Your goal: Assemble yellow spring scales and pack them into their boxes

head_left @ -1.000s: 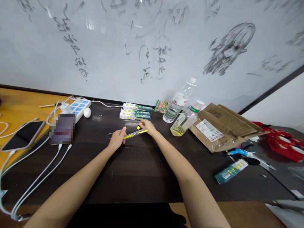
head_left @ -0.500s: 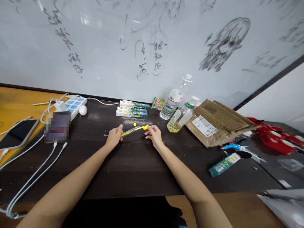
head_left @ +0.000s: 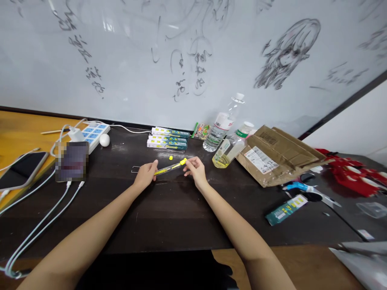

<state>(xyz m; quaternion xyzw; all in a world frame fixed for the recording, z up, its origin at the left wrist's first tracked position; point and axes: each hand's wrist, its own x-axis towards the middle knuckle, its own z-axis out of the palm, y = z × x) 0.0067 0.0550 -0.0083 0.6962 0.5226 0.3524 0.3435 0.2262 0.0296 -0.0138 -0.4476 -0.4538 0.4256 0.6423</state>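
Observation:
My left hand [head_left: 146,175] grips the near end of a thin clear tube with yellow markings [head_left: 168,168], holding it just above the dark table [head_left: 181,209]. At the tube's far end my right hand [head_left: 196,169] pinches a yellow piece [head_left: 183,161] with its fingertips. A small yellow cap [head_left: 171,158] lies loose on the table just behind the tube. Behind that are three stacked long green and white boxes [head_left: 168,139].
Two plastic bottles [head_left: 225,137] and an open cardboard parcel [head_left: 276,155] stand at the right. A green box [head_left: 284,209] and blue-handled scissors [head_left: 305,189] lie further right. A power strip [head_left: 92,135], white ball [head_left: 104,139], cables and a phone [head_left: 21,171] are at left.
My right hand came off the tube's far end, pulling the yellow piece slightly outward, then closed in on that end again. The view shifted a little down and left.

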